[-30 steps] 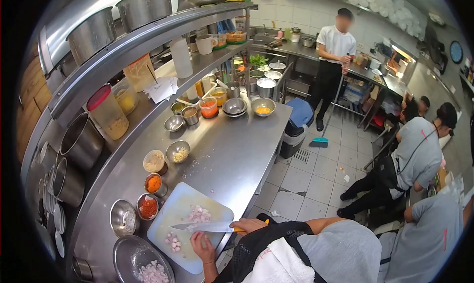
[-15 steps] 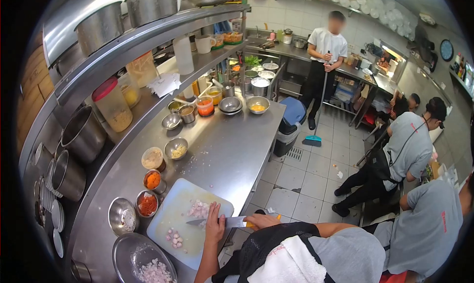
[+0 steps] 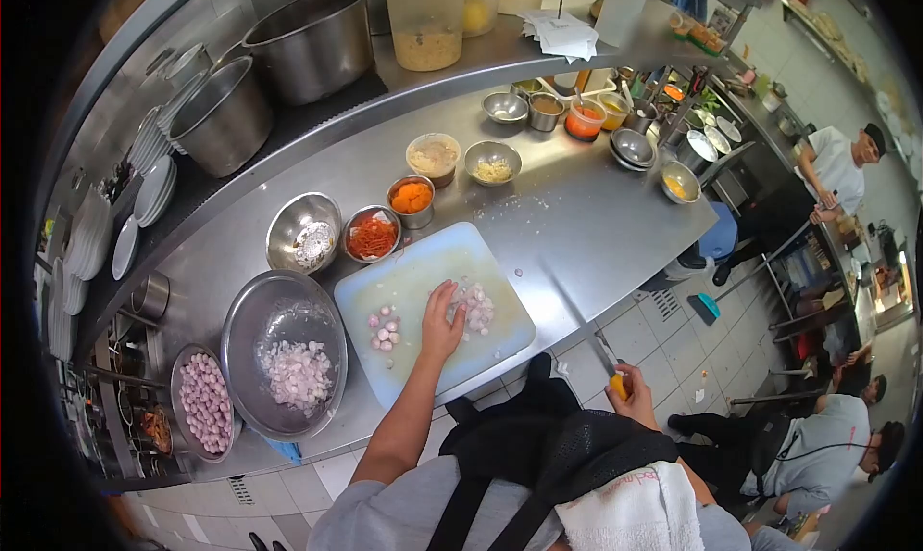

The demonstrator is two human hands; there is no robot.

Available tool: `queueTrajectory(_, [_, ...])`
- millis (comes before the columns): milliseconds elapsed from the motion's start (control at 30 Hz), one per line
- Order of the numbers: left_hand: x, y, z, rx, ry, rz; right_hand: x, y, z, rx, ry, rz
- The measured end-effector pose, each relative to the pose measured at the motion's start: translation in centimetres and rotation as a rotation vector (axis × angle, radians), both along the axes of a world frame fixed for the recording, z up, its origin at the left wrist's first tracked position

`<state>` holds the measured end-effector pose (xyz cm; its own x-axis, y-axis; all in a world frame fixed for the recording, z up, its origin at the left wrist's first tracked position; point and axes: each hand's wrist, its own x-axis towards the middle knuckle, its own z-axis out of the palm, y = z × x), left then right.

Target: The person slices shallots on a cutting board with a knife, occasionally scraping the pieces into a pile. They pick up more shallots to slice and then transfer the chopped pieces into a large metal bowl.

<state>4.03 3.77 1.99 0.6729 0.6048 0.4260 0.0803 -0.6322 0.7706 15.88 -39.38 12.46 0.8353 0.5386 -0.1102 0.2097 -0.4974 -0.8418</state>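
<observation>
My left hand lies over the white cutting board with its fingers stretched out. Its thumb side borders a pile of chopped shallots. To its left on the board sit several whole peeled shallots. Away from the board, beyond the table's front edge, my right hand grips a knife by its yellow handle. The blade points up and away over the counter edge, slightly blurred. Left of the board, a large metal bowl contains more chopped shallots.
Behind the board stand a cup of orange paste, a bowl of red shreds and an empty-looking metal bowl. Whole shallots fill a bowl at far left. Co-workers stand to the right; another person is farther back.
My view has swung left. The knife has left the board and moved out to the right in my right hand. My left hand has come off the blade to the pile's left side.
</observation>
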Motion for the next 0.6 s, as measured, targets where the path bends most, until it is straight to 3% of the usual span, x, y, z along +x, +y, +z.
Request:
queueTrajectory(33, [0.4, -0.2, 0.2, 0.016, -0.001, 0.014, 0.6, 0.4, -0.1, -0.005, 0.007, 0.004])
queueTrajectory(100, [2.7, -0.4, -0.1, 0.010, 0.048, -0.050, 1.6, 1.2, -1.0, 0.241, 0.311, -0.077])
queueTrajectory(300, [11.9, -0.9, 1.5, 0.236, 0.280, -0.153, 7.8, 1.1, -9.8, 0.216, 0.457, -0.040])
queueTrajectory(367, [16.5, -1.7, 1.2, 0.341, 0.626, -0.238, 9.4, 0.5, -10.6, 0.227, 0.441, -0.130])
queueTrajectory(467, [20.4, -1.4, -2.7, 0.561, 0.789, -0.187, 12.9, 1.0, -11.2, 0.221, 0.527, -0.019])
queueTrajectory(567, [21.9, -2.3, -1.4, 0.455, 0.862, -0.216, 16.1, 0.1, -13.4, 0.194, 0.411, 0.021])
queueTrajectory(600, [22.2, -2.5, -0.7, 0.435, 0.887, -0.233, 16.8, 0.5, -11.6, 0.127, 0.426, 0.020])
